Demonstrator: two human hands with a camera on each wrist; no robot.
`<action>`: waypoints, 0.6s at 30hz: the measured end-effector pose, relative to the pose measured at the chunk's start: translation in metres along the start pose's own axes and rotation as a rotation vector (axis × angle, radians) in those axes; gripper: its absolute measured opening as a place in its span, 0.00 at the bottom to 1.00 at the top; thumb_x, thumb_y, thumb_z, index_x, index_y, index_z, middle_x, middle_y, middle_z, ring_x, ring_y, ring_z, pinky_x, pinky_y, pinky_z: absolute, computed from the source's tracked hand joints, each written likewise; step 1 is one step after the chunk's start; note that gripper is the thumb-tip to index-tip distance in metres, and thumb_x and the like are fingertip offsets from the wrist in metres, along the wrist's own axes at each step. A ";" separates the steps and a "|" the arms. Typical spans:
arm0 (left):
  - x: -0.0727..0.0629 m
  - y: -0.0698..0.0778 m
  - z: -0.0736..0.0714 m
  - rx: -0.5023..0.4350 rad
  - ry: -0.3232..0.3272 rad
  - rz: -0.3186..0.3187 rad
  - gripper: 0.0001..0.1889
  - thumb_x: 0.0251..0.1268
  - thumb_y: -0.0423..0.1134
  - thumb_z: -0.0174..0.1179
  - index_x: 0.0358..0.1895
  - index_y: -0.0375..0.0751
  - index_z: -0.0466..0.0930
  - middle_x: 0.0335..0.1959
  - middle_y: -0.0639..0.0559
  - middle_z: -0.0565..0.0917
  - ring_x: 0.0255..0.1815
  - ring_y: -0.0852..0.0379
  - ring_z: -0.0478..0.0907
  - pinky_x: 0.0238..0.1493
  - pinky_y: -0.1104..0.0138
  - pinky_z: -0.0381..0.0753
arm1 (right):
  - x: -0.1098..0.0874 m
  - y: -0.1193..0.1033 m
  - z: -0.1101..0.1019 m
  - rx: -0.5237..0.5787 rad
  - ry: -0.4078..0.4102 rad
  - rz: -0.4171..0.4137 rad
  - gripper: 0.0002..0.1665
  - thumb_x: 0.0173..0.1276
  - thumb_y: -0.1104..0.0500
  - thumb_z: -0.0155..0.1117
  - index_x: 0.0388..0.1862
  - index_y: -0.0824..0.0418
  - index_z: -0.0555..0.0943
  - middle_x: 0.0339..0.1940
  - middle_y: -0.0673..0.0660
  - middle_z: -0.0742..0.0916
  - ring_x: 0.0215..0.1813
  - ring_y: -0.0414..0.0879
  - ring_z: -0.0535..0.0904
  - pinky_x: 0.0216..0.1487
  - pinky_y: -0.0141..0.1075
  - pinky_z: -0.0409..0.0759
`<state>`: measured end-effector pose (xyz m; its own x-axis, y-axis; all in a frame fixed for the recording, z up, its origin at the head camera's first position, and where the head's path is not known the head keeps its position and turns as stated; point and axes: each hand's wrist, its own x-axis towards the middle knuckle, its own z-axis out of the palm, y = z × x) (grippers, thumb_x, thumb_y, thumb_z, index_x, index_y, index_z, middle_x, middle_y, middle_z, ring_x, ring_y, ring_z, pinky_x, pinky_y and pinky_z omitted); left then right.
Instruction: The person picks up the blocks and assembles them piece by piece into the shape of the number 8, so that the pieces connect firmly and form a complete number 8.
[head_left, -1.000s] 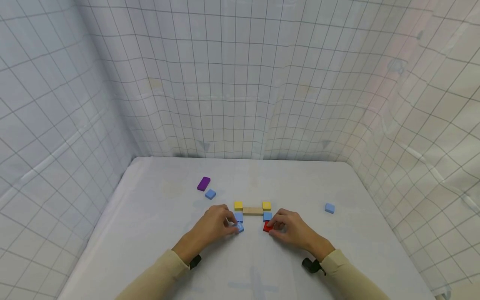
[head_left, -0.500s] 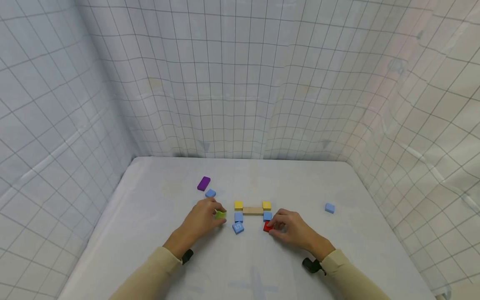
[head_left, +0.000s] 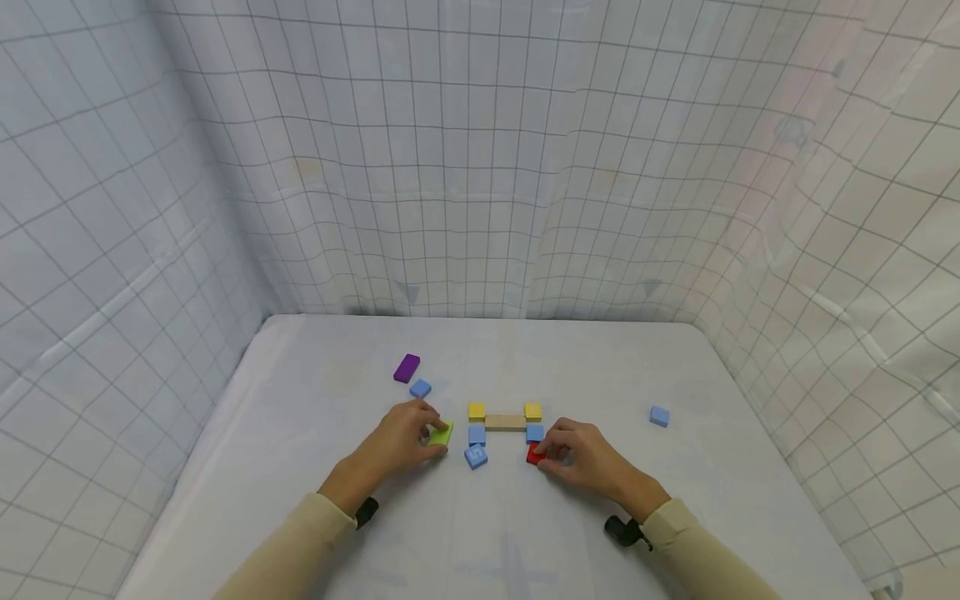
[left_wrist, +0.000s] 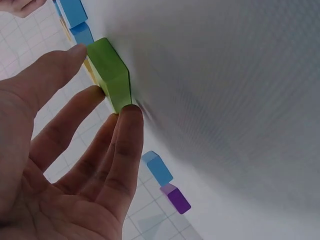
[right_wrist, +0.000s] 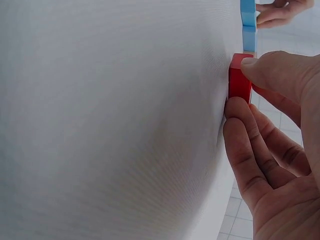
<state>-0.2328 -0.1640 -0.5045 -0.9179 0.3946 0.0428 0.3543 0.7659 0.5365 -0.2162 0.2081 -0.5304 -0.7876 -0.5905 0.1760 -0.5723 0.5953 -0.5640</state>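
My left hand (head_left: pixel 401 439) pinches a lime-green block (left_wrist: pixel 111 75) between thumb and fingers, low over the white table, left of the block group. With thumb and fingertips, my right hand (head_left: pixel 582 457) grips a red block (right_wrist: pixel 240 80) in front of the right-hand blue block (head_left: pixel 535 433). In the head view, a wooden plank (head_left: pixel 506 422) lies between two columns, each with a yellow block behind a blue one. The left column has a yellow block (head_left: pixel 477 412) and a blue block (head_left: pixel 477 434). A turned blue block (head_left: pixel 476 456) with a pale mark sits just in front.
Behind my left hand lie a blue block (head_left: pixel 420 388) and a purple oblong block (head_left: pixel 407 368). Another blue block (head_left: pixel 659 416) lies far to the right. Grid-patterned white curtains (head_left: pixel 480 167) stand around the table (head_left: pixel 600 358).
My left hand has left the turned blue block, moved left and taken hold of the green block, which has since turned slightly. My right hand has stayed on the red block.
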 end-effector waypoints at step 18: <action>-0.017 -0.003 -0.012 -0.048 -0.179 0.001 0.13 0.65 0.27 0.82 0.49 0.46 1.01 0.54 0.53 0.92 0.55 0.55 0.88 0.62 0.52 0.95 | 0.000 -0.003 -0.001 0.005 0.011 -0.007 0.10 0.75 0.64 0.85 0.52 0.56 0.96 0.49 0.51 0.92 0.46 0.34 0.87 0.51 0.30 0.93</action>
<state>-0.2199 -0.1785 -0.4968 -0.8696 0.4824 -0.1053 0.3419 0.7422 0.5764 -0.2145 0.2071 -0.5286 -0.7862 -0.5885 0.1884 -0.5765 0.5887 -0.5666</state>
